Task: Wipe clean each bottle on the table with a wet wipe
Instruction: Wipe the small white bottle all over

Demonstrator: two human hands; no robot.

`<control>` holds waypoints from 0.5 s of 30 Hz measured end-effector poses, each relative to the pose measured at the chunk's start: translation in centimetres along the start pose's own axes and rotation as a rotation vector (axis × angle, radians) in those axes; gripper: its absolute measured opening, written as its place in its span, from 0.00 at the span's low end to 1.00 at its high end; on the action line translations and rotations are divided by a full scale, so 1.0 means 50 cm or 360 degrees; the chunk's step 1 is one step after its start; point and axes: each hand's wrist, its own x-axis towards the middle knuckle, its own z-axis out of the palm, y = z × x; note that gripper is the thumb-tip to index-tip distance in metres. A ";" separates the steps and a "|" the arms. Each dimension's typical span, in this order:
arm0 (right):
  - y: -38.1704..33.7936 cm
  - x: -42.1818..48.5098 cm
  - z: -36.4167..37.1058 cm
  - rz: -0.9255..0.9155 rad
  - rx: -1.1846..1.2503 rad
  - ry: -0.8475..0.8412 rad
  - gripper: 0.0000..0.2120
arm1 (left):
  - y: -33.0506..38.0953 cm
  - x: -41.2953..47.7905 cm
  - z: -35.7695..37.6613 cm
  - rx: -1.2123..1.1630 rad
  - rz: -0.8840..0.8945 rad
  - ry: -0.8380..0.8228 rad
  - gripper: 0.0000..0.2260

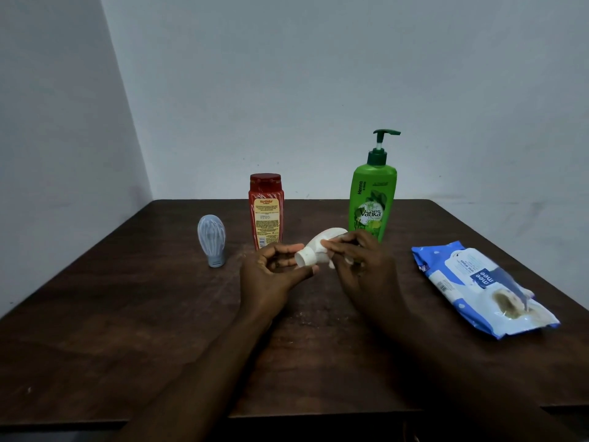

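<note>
A small white bottle [317, 247] lies tilted in the air above the table's middle, its capped neck pointing toward me. My left hand [274, 272] pinches the cap end between thumb and fingers. My right hand [360, 263] wraps the bottle's body with a white wet wipe [331, 264] pressed against it. A red bottle [266, 210] stands upright behind my left hand. Just behind my right hand rises a green pump bottle [371, 199]. A small grey translucent bottle [212, 239] stands on its cap at the left.
A blue and white pack of wet wipes [481, 288] lies flat on the right of the dark wooden table [127, 314]. Pale walls meet in a corner behind the table. The table's front edge runs under my forearms.
</note>
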 end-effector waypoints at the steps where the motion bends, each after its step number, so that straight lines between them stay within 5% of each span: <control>1: 0.008 0.002 -0.001 0.0059 0.0003 0.0027 0.15 | -0.001 0.000 0.000 0.0019 0.0015 -0.0008 0.17; 9: 0.045 0.013 -0.018 0.0518 0.0026 0.0186 0.13 | 0.002 -0.002 0.000 0.0143 0.0094 -0.0069 0.17; 15: 0.041 0.012 -0.013 0.0440 -0.0009 0.0135 0.12 | 0.003 -0.002 0.000 0.0163 0.0167 -0.0084 0.17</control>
